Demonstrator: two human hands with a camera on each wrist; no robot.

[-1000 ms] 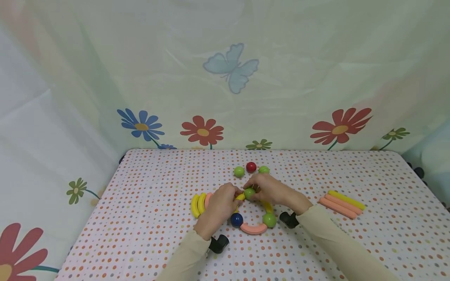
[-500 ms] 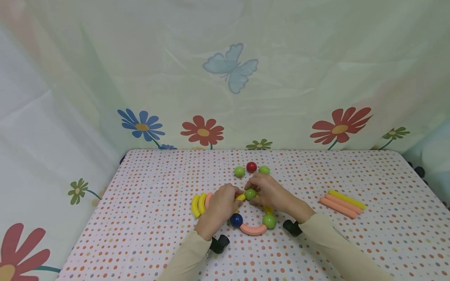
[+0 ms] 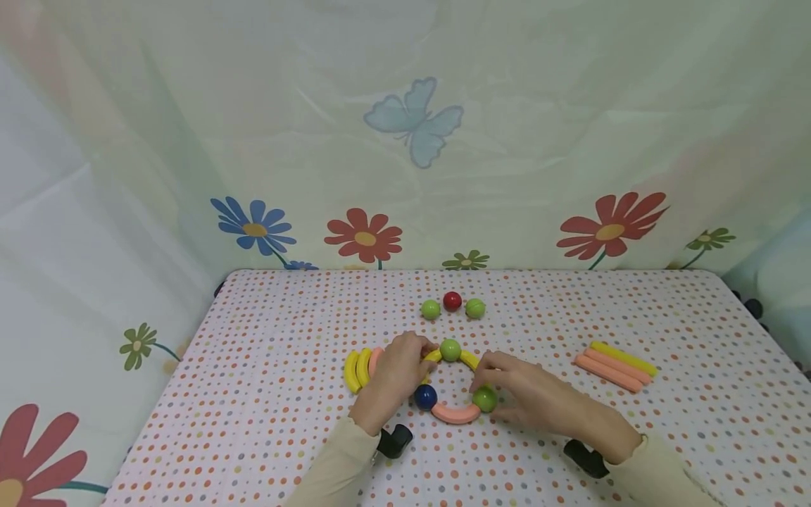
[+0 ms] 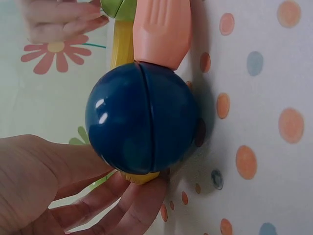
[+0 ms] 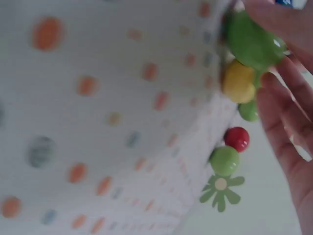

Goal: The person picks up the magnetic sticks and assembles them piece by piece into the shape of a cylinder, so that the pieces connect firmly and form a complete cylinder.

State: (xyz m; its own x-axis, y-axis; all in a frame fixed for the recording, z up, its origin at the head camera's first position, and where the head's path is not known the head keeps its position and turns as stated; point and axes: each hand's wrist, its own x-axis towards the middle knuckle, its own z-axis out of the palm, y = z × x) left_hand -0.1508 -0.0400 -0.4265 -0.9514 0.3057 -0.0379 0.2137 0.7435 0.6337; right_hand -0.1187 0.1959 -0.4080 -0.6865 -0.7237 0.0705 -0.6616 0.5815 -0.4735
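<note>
A ring of toy balls and curved rods lies on the table. A green ball (image 3: 450, 350) forms its far point, between a left yellow curved rod (image 3: 434, 355) and a right yellow curved rod (image 3: 469, 359). A pink curved rod (image 3: 457, 414) joins the blue ball (image 3: 426, 398) to the right green ball (image 3: 484, 399) at the near side. My left hand (image 3: 394, 373) pinches the left yellow rod close behind the blue ball. My right hand (image 3: 538, 398) has its fingers and thumb apart on either side of the right green ball; contact is unclear.
A red ball (image 3: 453, 301) sits between two loose green balls beyond the ring. Yellow curved rods (image 3: 351, 372) and a pink one lie left of my left hand. To the right is a row of straight rods (image 3: 611, 372). A printed curtain (image 3: 507, 141) hangs behind the table.
My right hand has let go of the far green ball and moved right and nearer, to the right green ball. My left hand has stayed in place.
</note>
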